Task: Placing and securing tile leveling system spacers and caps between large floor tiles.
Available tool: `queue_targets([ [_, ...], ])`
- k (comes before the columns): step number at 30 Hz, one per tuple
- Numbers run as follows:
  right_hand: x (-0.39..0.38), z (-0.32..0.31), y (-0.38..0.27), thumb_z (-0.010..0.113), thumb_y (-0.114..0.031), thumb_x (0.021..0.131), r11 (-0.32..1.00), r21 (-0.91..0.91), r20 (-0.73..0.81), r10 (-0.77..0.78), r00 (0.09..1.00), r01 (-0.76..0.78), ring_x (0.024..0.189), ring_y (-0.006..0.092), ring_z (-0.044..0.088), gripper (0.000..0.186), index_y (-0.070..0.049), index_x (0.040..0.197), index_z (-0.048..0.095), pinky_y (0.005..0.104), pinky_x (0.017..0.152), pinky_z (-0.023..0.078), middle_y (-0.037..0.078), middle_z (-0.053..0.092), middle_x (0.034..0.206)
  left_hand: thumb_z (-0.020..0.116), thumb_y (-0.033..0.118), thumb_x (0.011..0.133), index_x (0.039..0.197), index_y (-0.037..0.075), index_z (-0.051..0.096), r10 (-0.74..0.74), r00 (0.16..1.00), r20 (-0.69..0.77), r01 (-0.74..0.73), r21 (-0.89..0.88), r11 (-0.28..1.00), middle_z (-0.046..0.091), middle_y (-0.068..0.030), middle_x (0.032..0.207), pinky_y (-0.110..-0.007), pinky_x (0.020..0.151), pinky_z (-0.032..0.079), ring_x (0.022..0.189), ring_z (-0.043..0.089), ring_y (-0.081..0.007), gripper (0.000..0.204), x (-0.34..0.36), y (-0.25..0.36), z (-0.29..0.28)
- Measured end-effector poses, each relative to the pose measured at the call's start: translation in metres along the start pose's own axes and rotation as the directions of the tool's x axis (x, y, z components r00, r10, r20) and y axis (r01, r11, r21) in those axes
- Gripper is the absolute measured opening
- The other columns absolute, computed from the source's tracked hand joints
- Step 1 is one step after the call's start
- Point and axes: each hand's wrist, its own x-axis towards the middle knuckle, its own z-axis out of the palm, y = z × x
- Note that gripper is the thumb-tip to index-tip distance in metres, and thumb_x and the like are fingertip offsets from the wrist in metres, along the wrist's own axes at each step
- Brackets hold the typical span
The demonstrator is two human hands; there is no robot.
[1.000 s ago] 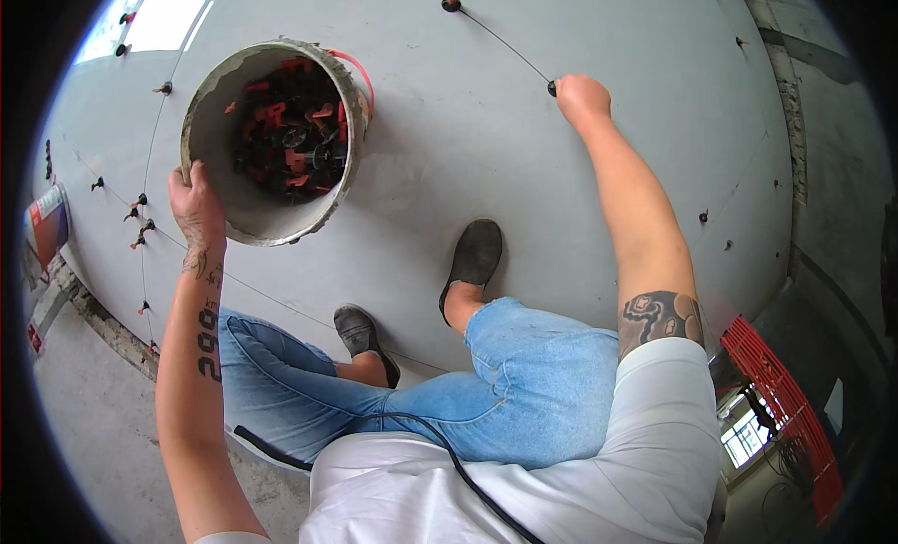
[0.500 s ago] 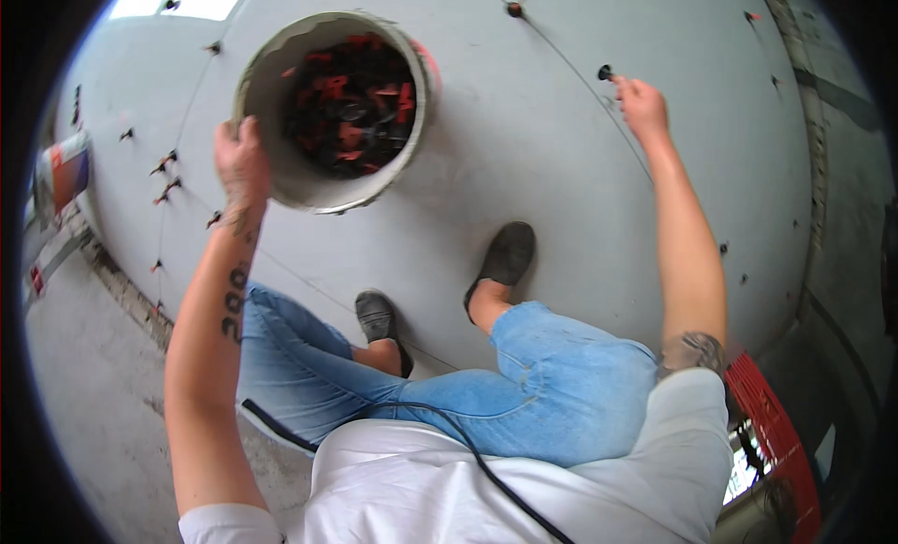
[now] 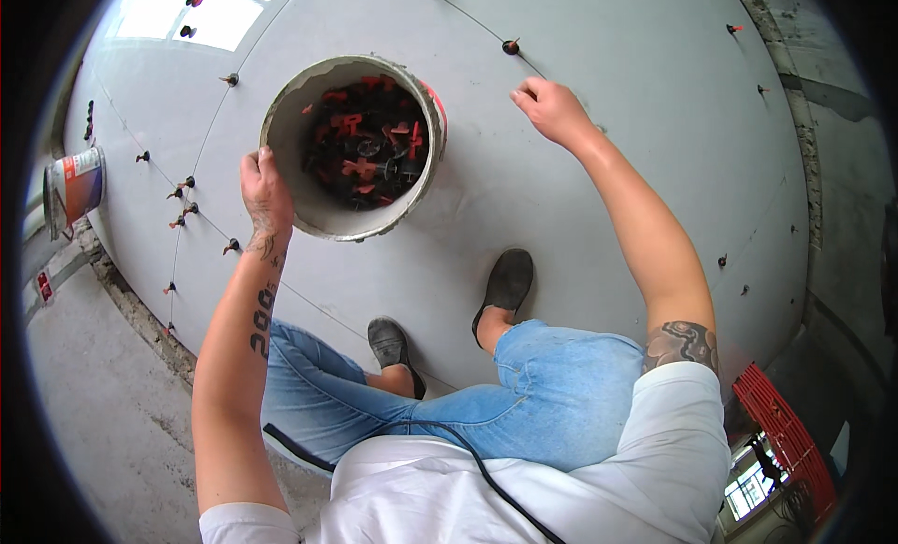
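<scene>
While the left hand (image 3: 267, 196) grasps the bucket (image 3: 312, 207), the right hand (image 3: 558, 114), apparently reaching, hovers at upper centre.
Its fingers curl, contents unclear; grasping the nearby clip (image 3: 511, 47) would call for opening them.

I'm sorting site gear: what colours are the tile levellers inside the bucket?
The tile levellers are red and black, best seen in the head view.

Red and black are mixed among the clips (image 3: 363, 146), mottled grey is shown by the bucket (image 3: 288, 137), paler grey by the tiles (image 3: 655, 95), faded blue by the jeans (image 3: 557, 385), white by the shirt (image 3: 421, 488)
</scene>
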Motion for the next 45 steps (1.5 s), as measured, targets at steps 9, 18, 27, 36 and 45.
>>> queue_targets([
  [9, 0.120, 0.017, 0.056, 0.056, -0.034, 0.093, 0.792, -0.610, -0.121, -0.080, 0.989, -0.011, 0.097, 0.0350, 0.062, 0.031, -0.011, 0.114, 0.056, 0.0461, 0.082, 0.052, 0.013, 0.057, 0.115, 0.048, 0.032, 0.098, 0.098, -0.001, 0.056, -0.022, 1.000, -0.006, 0.023, 0.010, 1.000, 0.055, -0.0078, 0.084, -0.032, 0.076, 0.043, 0.080, 0.050, -0.0169, 0.034, -0.002, 0.001, -0.005],
  [18, 0.158, 0.012, 0.060, 0.056, -0.035, 0.093, 0.415, -0.836, 0.221, -0.346, 0.912, 0.360, 0.085, 0.0317, 0.064, 0.028, -0.008, 0.089, 0.062, 0.0455, 0.070, 0.053, 0.011, 0.062, 0.094, 0.055, 0.030, 0.091, 0.098, -0.002, 0.055, -0.153, 0.987, -0.048, 0.155, 0.060, 0.986, 0.063, -0.0244, 0.084, -0.046, 0.077, 0.048, 0.083, 0.062, -0.0407, 0.032, -0.004, 0.022, -0.002],
  [27, 0.170, 0.013, 0.059, 0.048, -0.031, 0.096, 0.457, -0.800, 0.284, -0.282, 0.916, 0.389, 0.087, 0.0335, 0.065, 0.029, -0.008, 0.087, 0.065, 0.0469, 0.072, 0.053, 0.013, 0.066, 0.094, 0.057, 0.029, 0.088, 0.100, -0.002, 0.056, -0.118, 0.992, -0.053, 0.121, 0.057, 0.991, 0.064, -0.0232, 0.086, -0.045, 0.078, 0.048, 0.083, 0.062, -0.0391, 0.034, 0.001, 0.009, 0.000],
  [36, 0.162, 0.029, 0.033, 0.048, -0.028, 0.093, 0.607, -0.794, 0.018, -0.030, 0.999, 0.033, 0.083, 0.0345, 0.068, 0.033, -0.008, 0.084, 0.072, 0.0450, 0.070, 0.055, 0.015, 0.071, 0.090, 0.056, 0.026, 0.091, 0.103, -0.001, 0.056, -0.186, 0.982, -0.009, 0.186, 0.112, 0.976, 0.065, -0.0149, 0.089, -0.036, 0.079, 0.049, 0.082, 0.062, -0.0252, 0.030, 0.002, 0.018, -0.004],
  [45, 0.164, 0.012, 0.024, 0.052, -0.027, 0.091, 0.509, -0.810, 0.252, -0.149, 0.956, 0.293, 0.085, 0.0321, 0.067, 0.029, -0.006, 0.082, 0.071, 0.0435, 0.069, 0.054, 0.014, 0.070, 0.093, 0.055, 0.027, 0.090, 0.104, -0.001, 0.055, -0.218, 0.976, 0.013, 0.215, 0.095, 0.972, 0.064, -0.0146, 0.090, -0.036, 0.080, 0.048, 0.084, 0.062, -0.0244, 0.031, 0.002, 0.018, -0.007],
])
